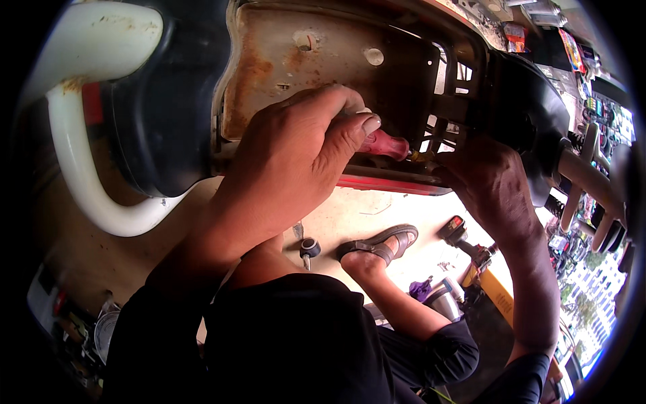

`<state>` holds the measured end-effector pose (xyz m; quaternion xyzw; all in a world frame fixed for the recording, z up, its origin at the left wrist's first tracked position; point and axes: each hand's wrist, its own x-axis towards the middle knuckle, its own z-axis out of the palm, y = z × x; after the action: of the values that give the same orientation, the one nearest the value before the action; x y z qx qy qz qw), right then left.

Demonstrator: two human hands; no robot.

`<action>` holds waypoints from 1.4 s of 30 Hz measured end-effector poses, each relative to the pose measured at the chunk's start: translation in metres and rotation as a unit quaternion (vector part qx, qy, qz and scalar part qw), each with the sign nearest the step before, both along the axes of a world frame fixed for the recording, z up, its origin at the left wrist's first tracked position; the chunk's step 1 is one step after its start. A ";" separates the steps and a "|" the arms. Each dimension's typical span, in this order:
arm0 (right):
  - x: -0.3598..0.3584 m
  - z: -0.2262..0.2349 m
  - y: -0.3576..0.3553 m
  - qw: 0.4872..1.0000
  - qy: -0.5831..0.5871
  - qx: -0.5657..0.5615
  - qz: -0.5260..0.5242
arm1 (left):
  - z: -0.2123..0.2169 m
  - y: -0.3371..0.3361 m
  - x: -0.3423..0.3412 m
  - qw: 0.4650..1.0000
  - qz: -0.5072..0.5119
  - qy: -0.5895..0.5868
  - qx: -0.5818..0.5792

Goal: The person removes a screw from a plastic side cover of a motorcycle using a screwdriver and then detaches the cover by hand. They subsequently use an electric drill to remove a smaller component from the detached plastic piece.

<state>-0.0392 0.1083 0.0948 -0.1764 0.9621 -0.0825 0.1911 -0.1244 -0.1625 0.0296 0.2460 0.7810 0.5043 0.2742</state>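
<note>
Red-handled screwdriver (385,144) clamped in left hand (296,158), fingers wrapped over the handle, thumb pressed along its top. Handle end poking out to the right of the fist, shaft running on rightward toward the black grille (441,94). Tip hidden where shaft meets right hand (488,178). Right hand just beside the tip, fingers curled against the lower edge of the grille; whether pinched on anything cannot be told, fingertips out of sight behind the frame. Both hands raised against the underside of a scooter, close together, screwdriver lying between them.

Rusty metal plate (296,60) directly above the left hand, with holes in it. Black body panel (161,101) to the left, white curved bar (81,168) looping round it. Red strip (397,183) running below the screwdriver along the body's edge.

Lower down, pale concrete floor (356,219). Sandalled foot (380,246) planted on it, small black-handled tool (309,250) lying near the foot. Knee and dark shorts filling the bottom of the view.
</note>
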 end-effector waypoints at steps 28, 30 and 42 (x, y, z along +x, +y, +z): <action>0.003 0.001 -0.003 1.000 0.015 -0.007 -0.014 | -0.006 -0.010 0.006 0.984 0.055 -0.140 0.096; 0.005 0.000 -0.004 1.000 0.027 0.010 0.002 | -0.008 -0.012 0.007 0.992 0.044 -0.062 0.104; 0.007 0.001 -0.005 1.000 0.017 0.011 -0.017 | 0.005 -0.010 -0.004 0.992 0.026 -0.114 0.043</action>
<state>-0.0324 0.1032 0.0956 -0.1595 0.9689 -0.0723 0.1750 -0.1287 -0.1726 0.0342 0.1781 0.7285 0.5689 0.3376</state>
